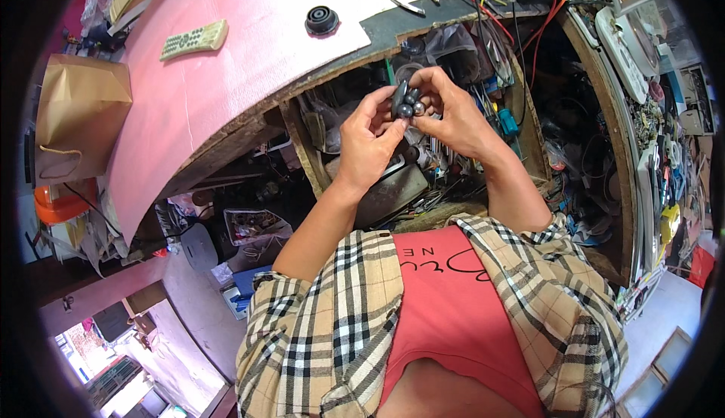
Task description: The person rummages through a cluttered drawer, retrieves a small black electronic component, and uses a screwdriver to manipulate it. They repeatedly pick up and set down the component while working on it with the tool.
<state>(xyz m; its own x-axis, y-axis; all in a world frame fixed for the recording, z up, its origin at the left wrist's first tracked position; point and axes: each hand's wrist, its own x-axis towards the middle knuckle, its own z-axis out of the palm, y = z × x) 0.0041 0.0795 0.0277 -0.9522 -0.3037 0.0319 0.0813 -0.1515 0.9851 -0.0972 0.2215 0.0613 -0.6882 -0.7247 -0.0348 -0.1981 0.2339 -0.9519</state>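
A small dark part with rounded, shiny grey knobs [406, 103] sits pinched between the fingertips of both hands, raised in front of an open, cluttered drawer [423, 184]. The left hand [368, 142] curls closed around the part's lower side, thumb and fingers pressing it; the right hand [451, 112] grips it from above and beside, fingers bent tight. Beyond the hands lies a pink-covered worktop [226, 63], bearing a black round knob [322, 20] and, farther left, a pale remote control [194, 39].

Small dark part [405, 102] mostly hidden by fingers [432, 86]; perhaps knobs, too small.
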